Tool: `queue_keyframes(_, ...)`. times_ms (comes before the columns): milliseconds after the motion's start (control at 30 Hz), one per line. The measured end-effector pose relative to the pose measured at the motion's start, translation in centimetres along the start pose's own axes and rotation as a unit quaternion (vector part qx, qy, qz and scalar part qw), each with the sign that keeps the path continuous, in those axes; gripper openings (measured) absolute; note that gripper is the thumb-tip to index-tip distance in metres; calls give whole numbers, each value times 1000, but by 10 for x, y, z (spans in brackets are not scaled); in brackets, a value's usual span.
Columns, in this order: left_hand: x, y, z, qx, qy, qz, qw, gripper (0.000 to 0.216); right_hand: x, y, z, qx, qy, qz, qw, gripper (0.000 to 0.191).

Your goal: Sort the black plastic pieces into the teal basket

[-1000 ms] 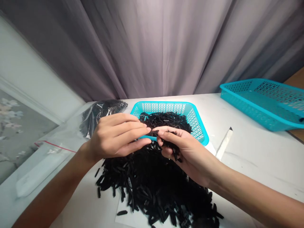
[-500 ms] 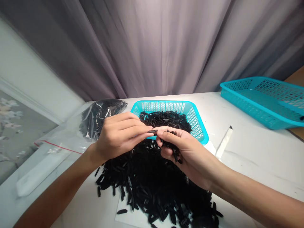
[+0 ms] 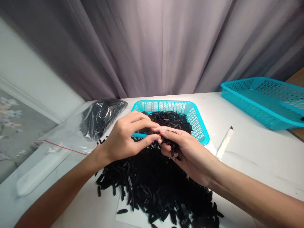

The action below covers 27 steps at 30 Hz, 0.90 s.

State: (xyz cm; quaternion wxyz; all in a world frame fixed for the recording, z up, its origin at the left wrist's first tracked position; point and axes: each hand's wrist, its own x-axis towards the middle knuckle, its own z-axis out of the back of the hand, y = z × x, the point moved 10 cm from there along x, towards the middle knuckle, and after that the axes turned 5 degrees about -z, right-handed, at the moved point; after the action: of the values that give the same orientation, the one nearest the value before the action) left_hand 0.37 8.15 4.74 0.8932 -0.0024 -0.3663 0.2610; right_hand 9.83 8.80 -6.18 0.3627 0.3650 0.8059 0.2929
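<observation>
Left hand (image 3: 131,134) nearer pieces (image 3: 174,146) in right (image 3: 188,147)

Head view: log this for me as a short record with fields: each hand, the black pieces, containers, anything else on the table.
Left hand: fingertips at the right's; any piece in its grip is hidden
Right hand: holds several black pieces
Loose pile: on the white table, below the hands
Near basket: turquoise, holds black pieces
Clear bag: left, black pieces inside
Far basket: turquoise, right
Dark-tipped white tool: right of near basket

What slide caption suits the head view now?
Left hand meets right hand, which holds black pieces, near a teal basket.
</observation>
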Motion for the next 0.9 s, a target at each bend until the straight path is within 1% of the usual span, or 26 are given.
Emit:
queue_keyframes(33, 1, -8, 1, -3, -4, -15, 1000, 15, 0, 0, 0, -4, 1, 3, 1000, 12)
queue_keyframes(100, 2, -18, 0, 1, -1, -23, 1000, 15, -1, 0, -1, -21, 2, 10, 1000, 14)
queue_keyframes(233, 1, -19, -5, -13, 7, -11, 1000, 9, -1, 4, -1, -69, -2, 47, 997, 15)
queue_keyframes(300, 0, -15, -7, -26, 10, 8, 1000, 7, -1, 5, -2, -83, -1, 58, 995, 17)
queue_keyframes(467, -1, 2, -8, -71, 23, 99, 992, 2, -3, 7, -5, -81, 2, 51, 995, 17)
queue_keyframes(567, -3, 10, -1, -82, 7, 132, 988, 5, -4, 7, -5, -66, 4, 39, 997, 17)
queue_keyframes(700, -9, 25, 8, -76, -26, 187, 979, 5, -5, 10, -5, -61, 6, 49, 997, 22)
queue_keyframes(800, -13, 35, 8, -103, -40, 221, 969, 9, -5, 11, -7, -62, 15, 49, 997, 25)
queue_keyframes(900, -15, 38, 8, -119, -45, 231, 965, 11, -5, 11, -8, -60, 17, 47, 997, 27)
